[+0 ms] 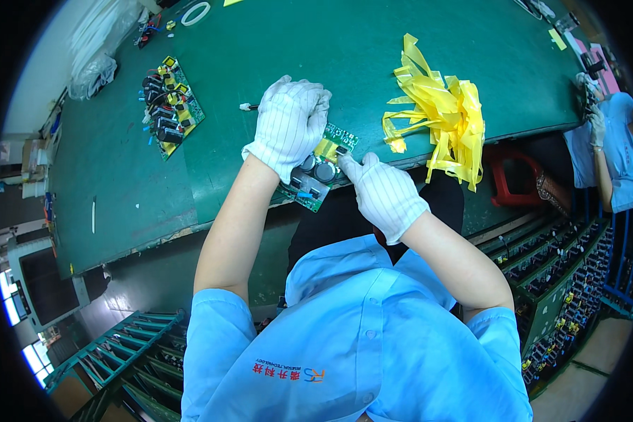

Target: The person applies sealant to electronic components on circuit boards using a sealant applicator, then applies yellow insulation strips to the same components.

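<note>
A green circuit board (pixel 323 171) with round capacitors, a yellow-wrapped part and a clear sheet sits at the near edge of the table, partly overhanging it. Both my hands wear white striped gloves. My left hand (pixel 290 116) is curled closed over the board's far left part; whatever its fingers hold is hidden. Just left of it a small white connector (pixel 245 107) on a dark lead pokes out. My right hand (pixel 383 190) is at the board's right edge, fingers closed on it, with the fingertip by a black component.
A heap of yellow tape strips (pixel 446 116) lies on the green table (pixel 260 42), right of my hands. Another populated board (pixel 172 105) rests to the left. A white ring (pixel 195 13) lies far back. Racks of boards (pixel 570 281) and a co-worker (pixel 612 141) are at right.
</note>
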The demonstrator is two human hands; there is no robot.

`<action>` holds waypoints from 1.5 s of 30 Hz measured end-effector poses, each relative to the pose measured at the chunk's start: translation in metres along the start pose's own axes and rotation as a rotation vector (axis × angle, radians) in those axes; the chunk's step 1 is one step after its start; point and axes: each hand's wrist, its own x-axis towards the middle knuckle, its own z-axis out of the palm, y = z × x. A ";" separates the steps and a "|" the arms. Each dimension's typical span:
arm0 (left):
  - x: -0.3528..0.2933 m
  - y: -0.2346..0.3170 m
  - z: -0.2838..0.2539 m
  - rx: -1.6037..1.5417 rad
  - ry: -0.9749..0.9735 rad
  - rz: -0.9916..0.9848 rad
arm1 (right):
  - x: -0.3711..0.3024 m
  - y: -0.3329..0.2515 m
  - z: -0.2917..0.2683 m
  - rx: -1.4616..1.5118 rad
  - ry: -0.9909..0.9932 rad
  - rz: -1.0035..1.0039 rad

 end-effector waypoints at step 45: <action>-0.060 0.008 0.006 0.109 0.093 -0.171 | 0.014 -0.019 -0.032 0.278 0.008 0.106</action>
